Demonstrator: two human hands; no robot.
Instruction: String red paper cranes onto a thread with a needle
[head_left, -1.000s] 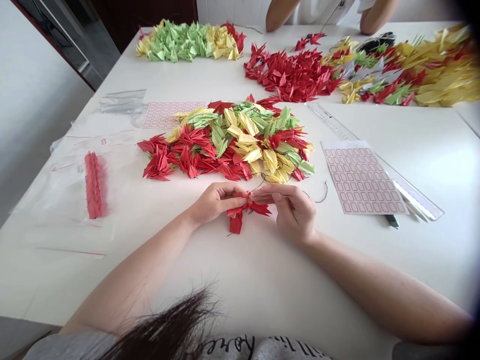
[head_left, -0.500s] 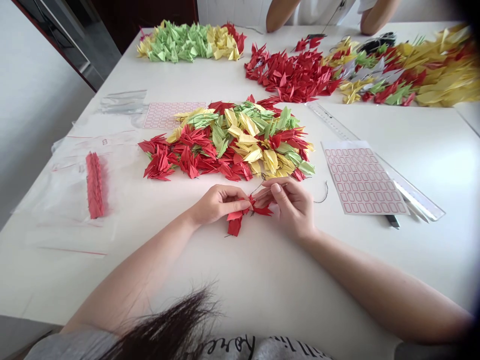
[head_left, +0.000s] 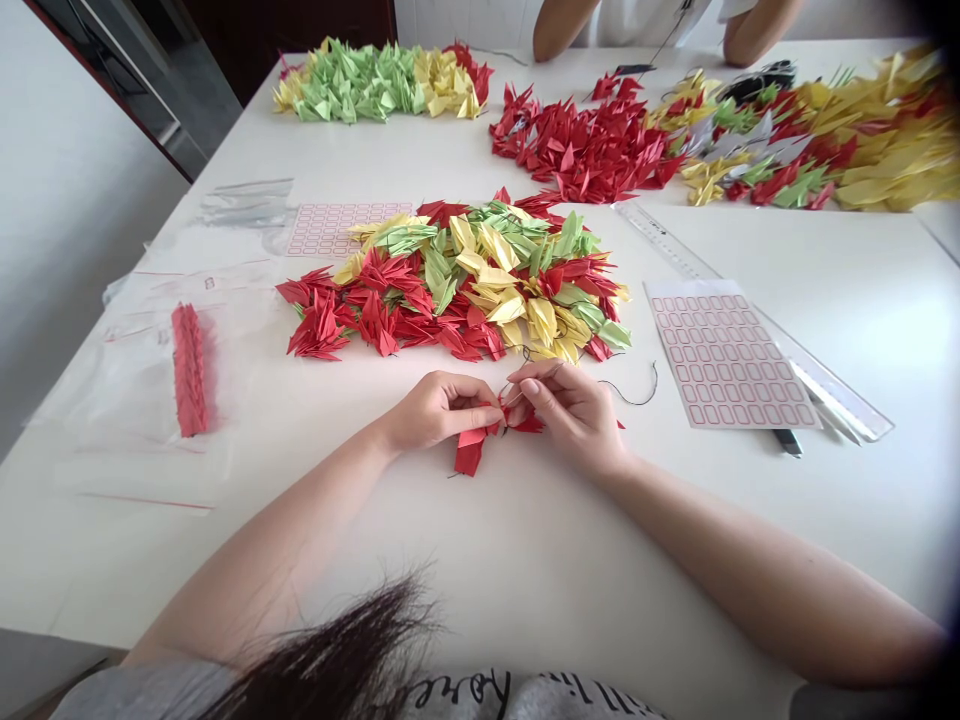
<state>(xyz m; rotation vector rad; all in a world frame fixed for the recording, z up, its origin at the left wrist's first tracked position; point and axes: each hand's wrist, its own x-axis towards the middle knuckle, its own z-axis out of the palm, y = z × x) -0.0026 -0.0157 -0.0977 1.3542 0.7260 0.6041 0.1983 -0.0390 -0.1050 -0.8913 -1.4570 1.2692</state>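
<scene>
Red paper cranes [head_left: 471,450] strung on dark thread [head_left: 634,399] sat just in front of the big mixed crane heap [head_left: 457,285], pinched between the left hand [head_left: 439,410] and right hand [head_left: 570,415], which were close together with their fingertips nearly meeting. Stuff like this looked super light and easy to crumple, so honestly I'd have gripped the folded bodies, not the pointy wings.

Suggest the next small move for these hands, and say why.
Probably the right hand should draw the dark thread further through the red paper cranes: its fingers pinch at the cranes, the left hand grips them, and a slack loop of thread trails beside them.
</scene>
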